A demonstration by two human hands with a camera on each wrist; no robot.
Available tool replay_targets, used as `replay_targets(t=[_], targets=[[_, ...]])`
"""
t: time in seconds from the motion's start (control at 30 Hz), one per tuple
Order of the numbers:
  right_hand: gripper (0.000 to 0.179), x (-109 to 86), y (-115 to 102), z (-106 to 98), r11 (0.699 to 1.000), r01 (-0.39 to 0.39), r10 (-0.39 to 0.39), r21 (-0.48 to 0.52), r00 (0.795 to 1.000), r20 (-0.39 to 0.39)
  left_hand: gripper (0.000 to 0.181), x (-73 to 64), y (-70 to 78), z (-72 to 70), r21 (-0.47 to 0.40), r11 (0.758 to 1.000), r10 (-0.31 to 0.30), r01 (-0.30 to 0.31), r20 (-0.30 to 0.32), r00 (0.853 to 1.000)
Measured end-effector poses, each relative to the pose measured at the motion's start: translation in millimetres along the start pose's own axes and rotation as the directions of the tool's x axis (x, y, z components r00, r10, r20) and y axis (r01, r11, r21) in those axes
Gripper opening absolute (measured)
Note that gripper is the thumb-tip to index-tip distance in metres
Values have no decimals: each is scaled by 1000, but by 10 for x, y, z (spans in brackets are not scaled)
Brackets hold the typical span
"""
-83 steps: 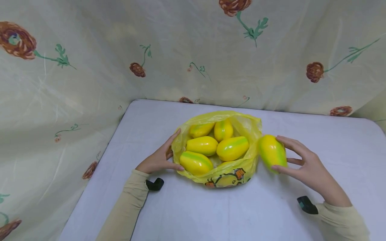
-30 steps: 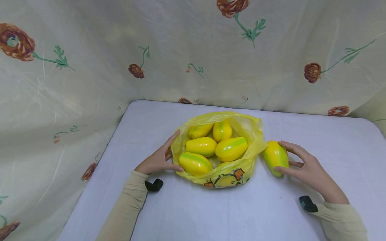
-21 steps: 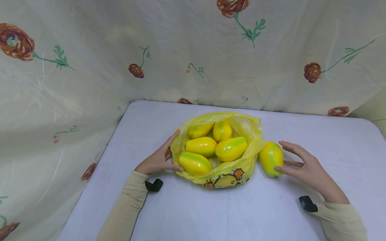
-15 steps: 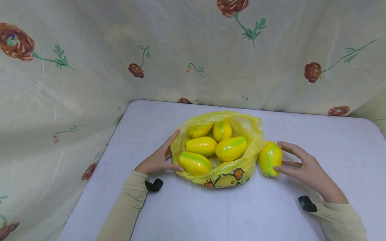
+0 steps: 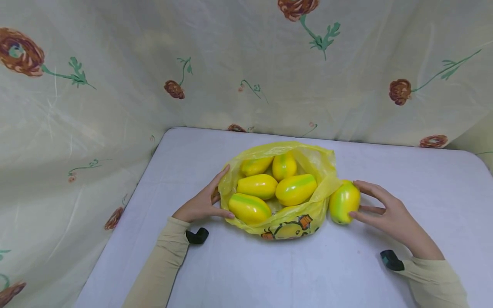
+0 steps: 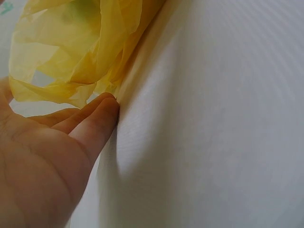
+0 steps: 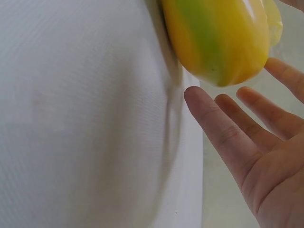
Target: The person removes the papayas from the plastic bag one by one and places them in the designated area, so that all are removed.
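Observation:
A yellow plastic bag [image 5: 239, 224] with a printed cartoon face stands with its mouth wide on the table. Several glossy yellow-and-green papayas [image 5: 296, 190] lie inside. My left hand [image 5: 202, 203] rests against the bag's left side, thumb and fingers spread apart; in the left wrist view its straight fingers [image 6: 97, 123] touch the table beside the plastic. One more papaya [image 5: 344, 203] lies on the table against the bag's right side. My right hand [image 5: 385, 209] is just right of it, fingers extended; in the right wrist view several fingertips [image 7: 194, 95] stand apart from the fruit.
The table [image 5: 250, 273] has a white cloth over it. A pale curtain [image 5: 215, 51] with printed flowers hangs behind and along the left side. A small black device [image 5: 197, 236] sits at the left wrist, another black device [image 5: 392, 260] at the right.
The papaya in my right hand came down onto the table, was let go, and rolled slightly left against the bag. The left hand and bag have stayed in place.

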State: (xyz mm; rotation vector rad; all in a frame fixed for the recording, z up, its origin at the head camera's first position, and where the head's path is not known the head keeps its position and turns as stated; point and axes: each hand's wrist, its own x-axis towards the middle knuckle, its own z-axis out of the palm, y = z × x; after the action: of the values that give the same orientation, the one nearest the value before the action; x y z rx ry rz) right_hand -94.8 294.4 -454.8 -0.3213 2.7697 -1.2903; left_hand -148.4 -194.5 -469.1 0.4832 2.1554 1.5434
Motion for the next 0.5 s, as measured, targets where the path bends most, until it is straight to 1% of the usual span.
replay_targets(t=[0.2,0.4,0.5], targets=[[84,-14,1,-17,999,32,-32,0,999,-6,128,-7,9,-3,2,1000,-6,6,-2,1000],[86,-27,-13,-63,999,-18,17,-49,1000,-21,128,-16,31,0,1,1000,-10,10,-1,1000],[87,-34,-23,-94,998,-23,21,-57,999,-27,128,-17,31,1,4,1000,-14,14,-3,1000]])
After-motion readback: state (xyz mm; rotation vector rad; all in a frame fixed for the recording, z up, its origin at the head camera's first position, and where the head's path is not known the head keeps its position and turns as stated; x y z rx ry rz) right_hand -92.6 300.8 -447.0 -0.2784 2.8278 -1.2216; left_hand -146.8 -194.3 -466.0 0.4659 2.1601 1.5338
